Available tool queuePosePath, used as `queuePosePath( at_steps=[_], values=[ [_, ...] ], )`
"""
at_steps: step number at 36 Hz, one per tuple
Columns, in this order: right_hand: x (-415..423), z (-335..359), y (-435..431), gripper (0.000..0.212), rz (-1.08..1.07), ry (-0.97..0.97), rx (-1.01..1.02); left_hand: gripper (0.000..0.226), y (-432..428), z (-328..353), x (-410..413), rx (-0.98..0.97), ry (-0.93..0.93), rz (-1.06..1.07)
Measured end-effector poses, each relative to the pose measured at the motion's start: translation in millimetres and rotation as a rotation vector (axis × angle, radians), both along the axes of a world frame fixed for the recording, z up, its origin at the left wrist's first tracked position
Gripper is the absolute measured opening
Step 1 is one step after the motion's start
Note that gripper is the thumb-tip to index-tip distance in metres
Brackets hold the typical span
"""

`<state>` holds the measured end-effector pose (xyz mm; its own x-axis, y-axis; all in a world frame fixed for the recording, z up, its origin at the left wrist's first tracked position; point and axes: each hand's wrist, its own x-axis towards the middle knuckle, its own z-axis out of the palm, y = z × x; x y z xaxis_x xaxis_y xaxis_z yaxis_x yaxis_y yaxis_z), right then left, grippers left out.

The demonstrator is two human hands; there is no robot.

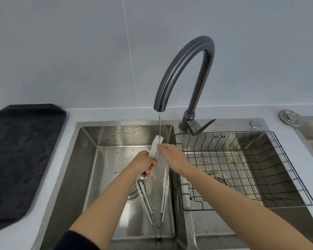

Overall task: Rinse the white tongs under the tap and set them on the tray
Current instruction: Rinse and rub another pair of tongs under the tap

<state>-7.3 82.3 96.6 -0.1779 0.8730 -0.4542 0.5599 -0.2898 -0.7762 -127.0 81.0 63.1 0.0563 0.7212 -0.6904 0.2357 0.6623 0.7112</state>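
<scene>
Presently, tongs (156, 145): white tip under the tap (186, 69) stream, above the left sink (90, 159); middle hidden by the fist.
Left hand (145, 164): clenched around the tongs' shaft; metal end pokes out below.
Right hand (171, 155): fingertips on the wet tip; grip hard to make out through the water.
Second tongs (152, 201): lying in the sink, blurred by running water.
Tray (20, 150): black, on the counter left, well apart, left edge cut off.
Rack (242, 170): wire, in the right sink.

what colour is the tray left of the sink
Black; the tray on the counter shows clearly in the head view.
</scene>
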Motion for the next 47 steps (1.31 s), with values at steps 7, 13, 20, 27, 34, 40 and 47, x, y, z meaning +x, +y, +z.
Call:
queuePosePath(
  at_steps=[7,13,20,27,34,40,47],
  values=[
    [-2,-4,-4,0.048,0.271,-0.010,-0.046,0.032,-1,-2,15,0.078,0.130,-0.085],
    [-7,-25,8,0.054,0.426,-0.236,0.009,0.025,-15,-1,16,0.147,0.169,-0.071],
    [-13,-41,19,0.054,0.439,-0.270,0.035,0.006,-38,-4,7,0.169,0.194,-0.046],
    [-22,-35,33,0.058,0.286,-0.133,-0.045,0.013,-51,-2,0,0.184,0.216,-0.044],
    [-29,-37,28,0.072,0.279,-0.175,-0.043,0.009,-46,-1,-5,0.203,0.239,-0.069],
    [-32,-36,21,0.074,0.095,-0.040,-0.019,0.009,-40,-4,-1,0.324,0.399,-0.197],
    [-12,-31,49,0.018,-0.278,0.080,-0.134,0.029,-53,-8,-10,0.458,0.799,-0.546]
  ],
)
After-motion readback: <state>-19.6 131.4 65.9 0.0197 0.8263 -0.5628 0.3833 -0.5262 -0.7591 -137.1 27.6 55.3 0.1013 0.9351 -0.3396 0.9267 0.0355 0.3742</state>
